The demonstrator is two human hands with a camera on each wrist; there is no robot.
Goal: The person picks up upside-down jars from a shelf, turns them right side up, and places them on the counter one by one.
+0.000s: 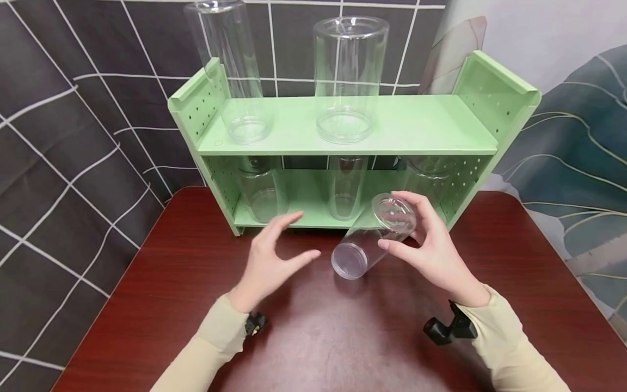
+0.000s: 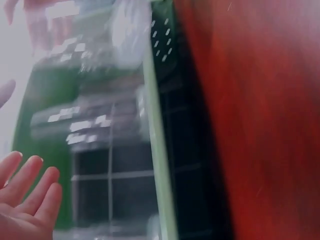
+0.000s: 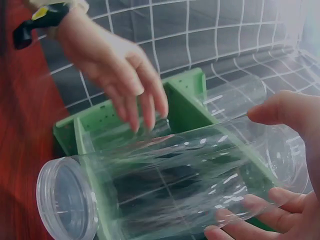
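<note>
The right hand (image 1: 431,247) is gripping a clear plastic jar (image 1: 373,235) near one end, with the thumb on one side and the fingers curling round the other; the jar is lying tilted above the dark red surface (image 1: 318,337), its lower end pointing toward the person and its upper end toward the green shelf (image 1: 401,128); whether that lower end is touching the surface cannot be told; in the right wrist view the jar (image 3: 165,185) is stretching across the frame, with the fingers (image 3: 260,215) wrapping its right portion and its rimmed end at lower left.

The left hand (image 1: 271,261) is hovering just beside the jar with fingers spread and relaxed, holding nothing; a small gap is showing between its fingertips and the jar; the left wrist view is blurring heavily, showing only the fingers (image 2: 30,195) loosely extended at lower left and the edge of the shelf (image 2: 160,150).

The shelf is standing at the far edge of the surface, against a dark grid-patterned backdrop (image 1: 73,136); on its top tier two tall clear jars are standing upright, a narrow one (image 1: 232,71) at left and a wide one (image 1: 350,76) in the middle; further clear jars (image 1: 345,188) are standing upright on the lower tier behind the hands.
</note>
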